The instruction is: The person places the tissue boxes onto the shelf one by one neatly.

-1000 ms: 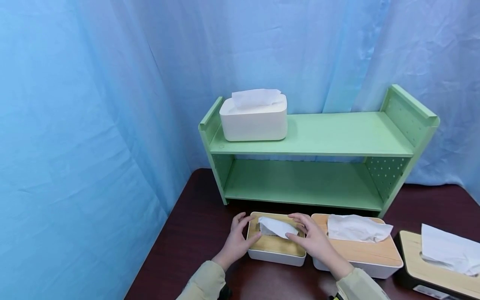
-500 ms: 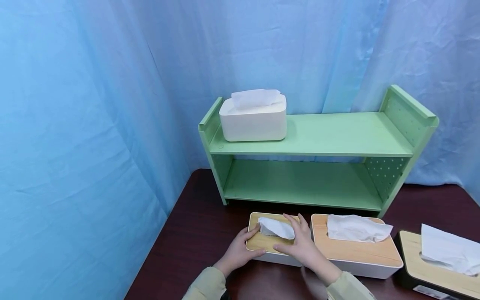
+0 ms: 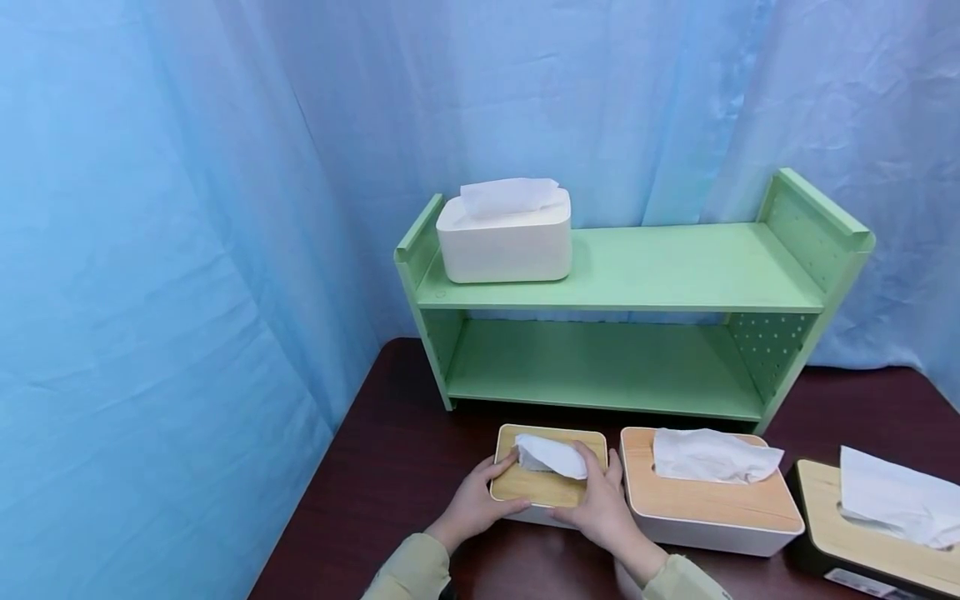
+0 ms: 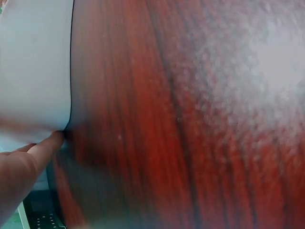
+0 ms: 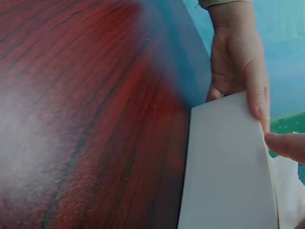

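On the dark wooden table sits a small white tissue box [image 3: 555, 493] with a light wood lid and a tissue sticking out. My left hand [image 3: 476, 500] grips its left end, thumb on the near top edge. At the right end my right hand [image 3: 600, 504] holds it, thumb at the near edge and fingers along the far right corner. In the right wrist view, the left hand [image 5: 238, 62] wraps the far end of the box's white wall [image 5: 226, 162]. Left fingers [image 4: 45, 148] reach the box's bottom corner in the left wrist view.
Right of it stand a larger tissue box [image 3: 712, 504] with an orange-toned wood lid and a black one [image 3: 862, 533] with a pale lid. Behind is a green two-tier shelf [image 3: 637, 267], bearing a white tissue box [image 3: 510, 246] at upper left. Blue curtains [image 3: 187, 250] hang around.
Both hands have come in from around the small tissue box to its two ends. Lately the right hand has lowered its fingers onto the right end. The box stays in place.
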A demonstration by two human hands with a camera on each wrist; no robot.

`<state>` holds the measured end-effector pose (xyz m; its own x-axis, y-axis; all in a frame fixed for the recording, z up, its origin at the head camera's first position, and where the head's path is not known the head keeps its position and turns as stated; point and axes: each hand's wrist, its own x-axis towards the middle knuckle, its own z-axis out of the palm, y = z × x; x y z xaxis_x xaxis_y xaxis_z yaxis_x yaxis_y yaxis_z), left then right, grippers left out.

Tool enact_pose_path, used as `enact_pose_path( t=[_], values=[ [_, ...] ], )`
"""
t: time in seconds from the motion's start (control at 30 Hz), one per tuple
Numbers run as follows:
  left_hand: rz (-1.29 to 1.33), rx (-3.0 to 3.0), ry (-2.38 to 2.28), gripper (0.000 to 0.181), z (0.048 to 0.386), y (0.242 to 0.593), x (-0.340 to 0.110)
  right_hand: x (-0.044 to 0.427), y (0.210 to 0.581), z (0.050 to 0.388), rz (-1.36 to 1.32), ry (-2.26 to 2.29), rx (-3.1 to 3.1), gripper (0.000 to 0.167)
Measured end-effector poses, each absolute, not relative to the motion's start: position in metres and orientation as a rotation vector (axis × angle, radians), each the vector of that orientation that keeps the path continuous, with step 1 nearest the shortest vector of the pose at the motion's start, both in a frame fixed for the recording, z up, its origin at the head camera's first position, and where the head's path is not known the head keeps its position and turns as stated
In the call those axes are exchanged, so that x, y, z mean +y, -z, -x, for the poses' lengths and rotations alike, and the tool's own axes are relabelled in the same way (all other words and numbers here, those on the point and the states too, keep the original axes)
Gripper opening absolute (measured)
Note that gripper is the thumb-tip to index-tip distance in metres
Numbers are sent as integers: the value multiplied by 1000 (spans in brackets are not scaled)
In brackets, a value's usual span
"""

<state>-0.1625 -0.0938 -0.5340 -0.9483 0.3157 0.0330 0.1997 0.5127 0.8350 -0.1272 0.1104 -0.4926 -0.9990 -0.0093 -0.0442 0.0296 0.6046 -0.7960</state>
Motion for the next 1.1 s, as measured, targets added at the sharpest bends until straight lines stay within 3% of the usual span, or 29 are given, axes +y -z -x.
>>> enact_pose_path(
  t=[1.1],
  values=[
    [-392,2600,-1496,72,163,521,-108,107,494,135,-7,1309,2875,95]
  ],
)
